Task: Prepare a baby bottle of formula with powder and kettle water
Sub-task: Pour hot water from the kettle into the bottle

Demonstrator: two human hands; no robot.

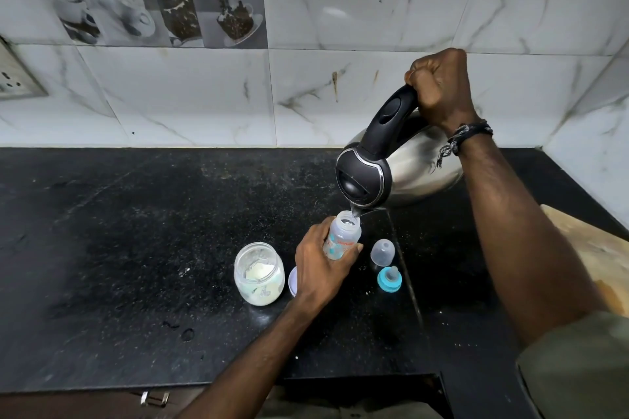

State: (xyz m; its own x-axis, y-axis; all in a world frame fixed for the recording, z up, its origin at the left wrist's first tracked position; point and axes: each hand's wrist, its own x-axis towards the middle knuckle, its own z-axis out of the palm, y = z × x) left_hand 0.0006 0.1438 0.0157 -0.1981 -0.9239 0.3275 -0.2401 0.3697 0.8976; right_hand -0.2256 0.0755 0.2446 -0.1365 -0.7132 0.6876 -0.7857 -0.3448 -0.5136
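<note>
My left hand (321,265) grips a clear baby bottle (343,235) with printed pattern, upright on the black counter and without its top. My right hand (440,88) holds the black handle of a steel kettle (401,167), tipped forward so its spout sits just over the bottle's mouth. Water runs from the spout into the bottle. An open clear jar (259,274) with pale formula powder stands left of my left hand. The bottle's clear cap (383,252) and blue teat ring (389,279) lie to the right of the bottle.
The black stone counter (136,248) has powder specks and a few wet spots near the front. A lid edge (292,281) shows behind my left wrist. A wooden board (589,248) lies at the right edge. Tiled wall behind, socket (13,75) at far left.
</note>
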